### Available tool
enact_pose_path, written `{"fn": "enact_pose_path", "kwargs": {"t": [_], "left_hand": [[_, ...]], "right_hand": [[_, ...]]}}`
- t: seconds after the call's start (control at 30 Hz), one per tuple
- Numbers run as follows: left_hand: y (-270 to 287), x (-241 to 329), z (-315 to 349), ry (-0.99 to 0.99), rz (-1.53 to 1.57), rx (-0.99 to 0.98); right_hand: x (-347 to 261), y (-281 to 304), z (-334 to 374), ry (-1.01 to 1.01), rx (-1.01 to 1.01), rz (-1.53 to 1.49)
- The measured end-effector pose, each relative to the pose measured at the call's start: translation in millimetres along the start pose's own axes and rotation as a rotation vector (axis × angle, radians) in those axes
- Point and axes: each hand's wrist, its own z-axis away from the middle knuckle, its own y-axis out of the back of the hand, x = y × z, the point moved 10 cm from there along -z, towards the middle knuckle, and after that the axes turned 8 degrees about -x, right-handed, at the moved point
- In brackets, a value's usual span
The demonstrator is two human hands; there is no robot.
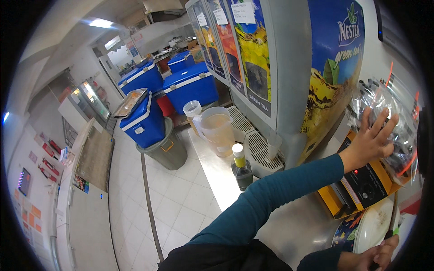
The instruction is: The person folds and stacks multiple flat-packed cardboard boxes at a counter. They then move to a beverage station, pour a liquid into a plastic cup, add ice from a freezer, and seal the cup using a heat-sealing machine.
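My left hand [374,137], its arm in a teal sleeve stretched across the counter, has its fingers spread over a pile of clear plastic bags [382,101] with orange strips. It touches or hovers just at the bags' near side; contact is hard to judge. Below it sits a black and yellow box [364,183] with a small red light. At the lower right, my right hand [379,256] is closed around a slim dark handle, whose kind I cannot make out. Beside that hand stands a round white-topped container [373,230] with a leaf-patterned side.
A large drink dispenser [289,67] stands behind the steel counter [208,171]. Near its drip tray [264,153] are a plastic pitcher [217,131], a clear cup [274,145] and a dark bottle [242,169]. Blue coolers [192,83] and a grey bin [167,151] lie beyond.
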Motion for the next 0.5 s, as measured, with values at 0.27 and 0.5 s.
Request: {"fn": "enact_pose_path", "kwargs": {"t": [0.27,0.5], "left_hand": [[8,-1,-11,0.088,0.343,-0.487],[32,-9,-18,0.148,0.386,-0.345]], "right_hand": [[-5,1,5,-0.132,0.002,0.147],[-5,-8,1,-0.149,-0.035,0.234]]}}
